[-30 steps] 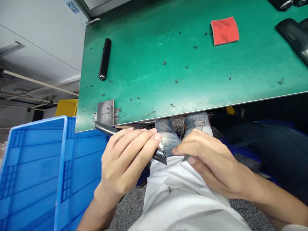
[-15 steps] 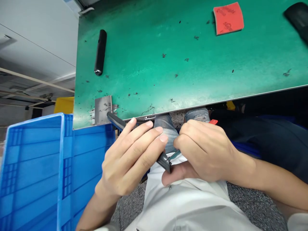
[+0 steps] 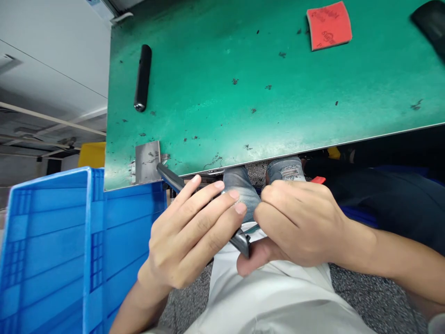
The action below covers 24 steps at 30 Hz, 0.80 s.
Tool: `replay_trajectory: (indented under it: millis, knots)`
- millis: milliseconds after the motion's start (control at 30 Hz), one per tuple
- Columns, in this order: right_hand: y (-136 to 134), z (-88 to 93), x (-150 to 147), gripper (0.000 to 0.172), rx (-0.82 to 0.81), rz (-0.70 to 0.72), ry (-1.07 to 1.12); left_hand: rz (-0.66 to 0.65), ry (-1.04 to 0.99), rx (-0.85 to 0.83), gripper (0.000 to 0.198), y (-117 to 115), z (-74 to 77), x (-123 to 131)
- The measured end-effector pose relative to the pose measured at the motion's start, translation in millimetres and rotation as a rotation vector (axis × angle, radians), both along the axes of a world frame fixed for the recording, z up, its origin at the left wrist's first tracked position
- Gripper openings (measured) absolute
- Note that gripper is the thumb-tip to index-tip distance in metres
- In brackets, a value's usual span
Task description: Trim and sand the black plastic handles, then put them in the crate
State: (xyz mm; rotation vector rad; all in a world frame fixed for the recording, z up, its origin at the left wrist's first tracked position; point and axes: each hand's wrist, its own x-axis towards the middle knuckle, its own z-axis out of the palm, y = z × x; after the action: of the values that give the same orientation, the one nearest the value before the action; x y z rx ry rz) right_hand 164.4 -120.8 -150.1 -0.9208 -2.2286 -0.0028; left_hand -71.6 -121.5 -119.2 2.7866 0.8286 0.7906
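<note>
A long black plastic piece (image 3: 239,241) slants from the table's front edge down to my lap. My left hand (image 3: 194,232) is wrapped over its middle, hiding much of it. My right hand (image 3: 302,222) is closed on a tool at the near end of the piece, with its thumb against that end. Of this tool, a thin blade-like part shows between the hands and a red tip (image 3: 318,180) sticks out behind the knuckles. The rest of the tool is hidden in my fingers.
On the green table (image 3: 194,93) lie a black handle-like piece (image 3: 143,78), a red sanding pad (image 3: 329,26), a grey pad (image 3: 147,162), dark shavings, and another black piece (image 3: 431,28). A blue crate (image 3: 52,250) stands at the left. Someone's dark-clothed leg (image 3: 392,199) is at the right.
My right hand has shifted slightly at the near end of the black piece, and more of the red tip shows. My left hand keeps its hold.
</note>
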Motion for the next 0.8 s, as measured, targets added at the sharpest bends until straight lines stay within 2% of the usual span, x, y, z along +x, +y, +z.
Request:
replay_trajectory:
  millis: [367,633,800]
  knots:
    - [-2.6,-7.6,2.8,0.051,0.068,-0.009,0.026,-0.050,0.045,-0.047,0.031,6.2,4.1,0.2]
    - [0.4,-9.9,2.7,0.050,0.142,-0.020,0.046,0.006,0.040,-0.049,0.032,3.2,1.7,-2.3]
    - [0.2,-8.6,2.4,0.051,0.168,-0.016,0.040,-0.009,0.024,-0.073,0.031,2.4,0.2,-1.4]
